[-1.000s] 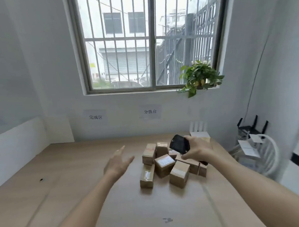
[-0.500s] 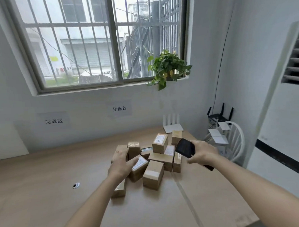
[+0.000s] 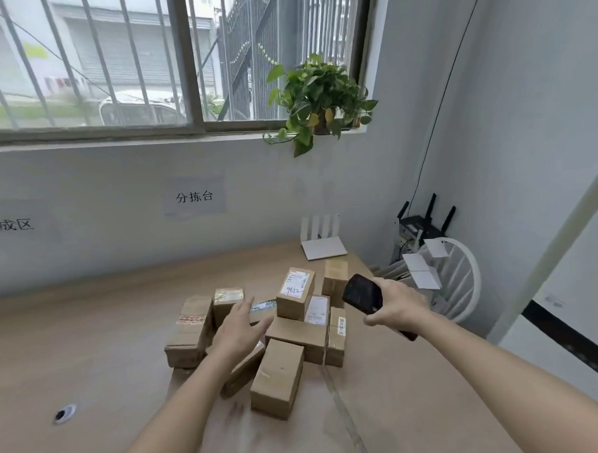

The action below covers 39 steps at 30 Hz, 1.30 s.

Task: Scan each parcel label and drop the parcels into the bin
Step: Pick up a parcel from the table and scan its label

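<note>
The left hand [image 3: 238,328] reaches open-fingered over the cardboard parcels [image 3: 295,293] (piled on the table [image 3: 90,355]) while the right hand [image 3: 397,307] grips a black scanner [image 3: 362,293].

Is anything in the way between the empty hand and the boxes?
No. The left hand is open right over the pile of boxes, with nothing between. The right hand holds the scanner off to the side. No bin is in view.

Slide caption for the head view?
Left hand reaches over the parcels while right hand holds the scanner.
</note>
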Available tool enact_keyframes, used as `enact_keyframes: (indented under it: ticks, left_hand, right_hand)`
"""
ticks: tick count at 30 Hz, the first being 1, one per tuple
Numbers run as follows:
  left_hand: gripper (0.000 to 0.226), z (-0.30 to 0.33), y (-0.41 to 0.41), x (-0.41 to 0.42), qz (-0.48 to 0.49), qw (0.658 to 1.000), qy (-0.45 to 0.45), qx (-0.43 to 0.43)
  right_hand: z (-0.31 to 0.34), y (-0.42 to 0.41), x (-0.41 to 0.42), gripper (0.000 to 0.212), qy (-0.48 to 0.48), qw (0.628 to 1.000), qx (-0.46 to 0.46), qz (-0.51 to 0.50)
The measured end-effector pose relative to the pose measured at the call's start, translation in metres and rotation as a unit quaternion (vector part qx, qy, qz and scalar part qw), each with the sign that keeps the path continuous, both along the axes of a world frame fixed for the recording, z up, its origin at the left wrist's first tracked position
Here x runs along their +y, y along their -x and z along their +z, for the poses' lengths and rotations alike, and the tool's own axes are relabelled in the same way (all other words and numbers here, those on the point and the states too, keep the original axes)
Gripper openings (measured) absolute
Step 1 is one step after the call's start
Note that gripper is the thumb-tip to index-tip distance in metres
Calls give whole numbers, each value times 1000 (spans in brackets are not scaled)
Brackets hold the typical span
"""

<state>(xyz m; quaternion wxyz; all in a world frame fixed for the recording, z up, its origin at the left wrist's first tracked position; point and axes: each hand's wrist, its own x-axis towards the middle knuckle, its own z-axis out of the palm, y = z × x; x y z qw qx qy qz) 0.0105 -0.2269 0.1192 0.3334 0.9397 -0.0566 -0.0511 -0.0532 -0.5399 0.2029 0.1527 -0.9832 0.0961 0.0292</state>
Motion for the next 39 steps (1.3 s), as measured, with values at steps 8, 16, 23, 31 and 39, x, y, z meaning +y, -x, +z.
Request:
enact_keyframes:
  ticks: [8,16,23,31,39]
  left_hand:
    - [75,-35,-79,-28,0,999,12,41]
    - [76,-84,-139,-43,3,995,-7,97]
    - [75,-124,-194,-66,19,989,-16,149]
    - [82,-165,-261,-91,14,975,15,220]
    - [78,-193,-291,-115,74,951,115,277]
  right_hand:
    - [-41,-82,-11,62,8,1000,28,5]
    - [-96,-167,-20,52,-37,995,93,20]
    - [-150,-241,-25,53,-69,988,137,35]
    - [-206,-303,-29,51,-109,982,148,34]
    - [-250,-329,-34,68,-186,966,174,45]
